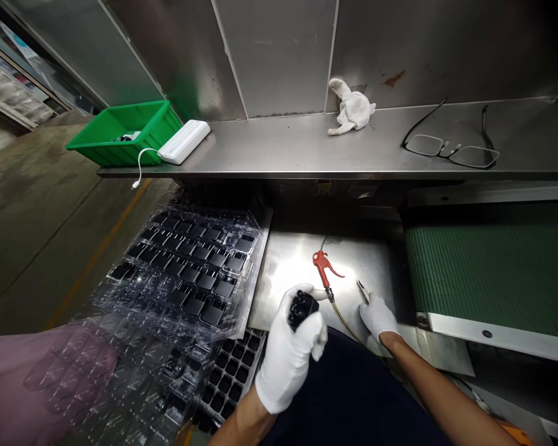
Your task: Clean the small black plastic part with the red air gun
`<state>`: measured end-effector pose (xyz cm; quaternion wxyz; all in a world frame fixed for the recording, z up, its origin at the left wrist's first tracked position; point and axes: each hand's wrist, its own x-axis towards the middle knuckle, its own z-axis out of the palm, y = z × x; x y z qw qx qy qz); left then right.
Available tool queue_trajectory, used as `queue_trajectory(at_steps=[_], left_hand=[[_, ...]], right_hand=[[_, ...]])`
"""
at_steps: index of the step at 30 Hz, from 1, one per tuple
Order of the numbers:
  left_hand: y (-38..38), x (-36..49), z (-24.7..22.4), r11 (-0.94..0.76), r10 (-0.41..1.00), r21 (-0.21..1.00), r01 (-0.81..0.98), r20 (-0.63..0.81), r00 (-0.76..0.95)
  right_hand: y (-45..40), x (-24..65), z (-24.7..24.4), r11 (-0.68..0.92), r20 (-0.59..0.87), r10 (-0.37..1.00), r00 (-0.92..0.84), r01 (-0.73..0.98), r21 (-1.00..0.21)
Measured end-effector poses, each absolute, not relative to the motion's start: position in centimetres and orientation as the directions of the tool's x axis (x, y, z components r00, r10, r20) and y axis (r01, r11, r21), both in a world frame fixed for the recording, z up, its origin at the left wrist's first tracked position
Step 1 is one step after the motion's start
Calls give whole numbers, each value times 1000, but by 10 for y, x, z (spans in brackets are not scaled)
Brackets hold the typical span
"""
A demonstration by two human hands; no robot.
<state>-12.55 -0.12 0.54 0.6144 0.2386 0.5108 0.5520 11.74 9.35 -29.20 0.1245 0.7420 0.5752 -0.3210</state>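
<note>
My left hand [291,353], in a white glove, is closed around a black molded plastic part [302,308] with knobs on top. My gloved right hand [379,314] is low over the metal table [283,260], pinching a thin tool with a pointed tip [363,290], whose kind I cannot make out. Between and beyond the hands lies a red air blow gun [323,269] on a hose. To the left, clear plastic trays [190,266] hold rows of black square parts. A darker grid tray [230,371] of black pieces sits below them.
A metal shelf [270,145] runs across the back, bearing a green bin [130,133], a white power bank [185,141] with a cable, a crumpled white glove [354,110] and eyeglasses [451,148]. A green conveyor belt [493,266] is at right. Pink cloth [23,384] shows at lower left.
</note>
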Motion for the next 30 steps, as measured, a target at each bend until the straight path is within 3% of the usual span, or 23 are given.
queue_trajectory(at_steps=[4,9,30], left_hand=[[-2,-134,-2,197,970,599,-776,-232,67],[2,-139,0,192,967,331,-924,-222,121],[-1,-142,-4,271,954,221,-937,-192,231]], right_hand=[[94,117,-293,-312,-624,771,128,930,-195],[94,117,-296,-332,-628,766,137,921,-204],[92,119,-297,-331,-619,775,131,918,-220]])
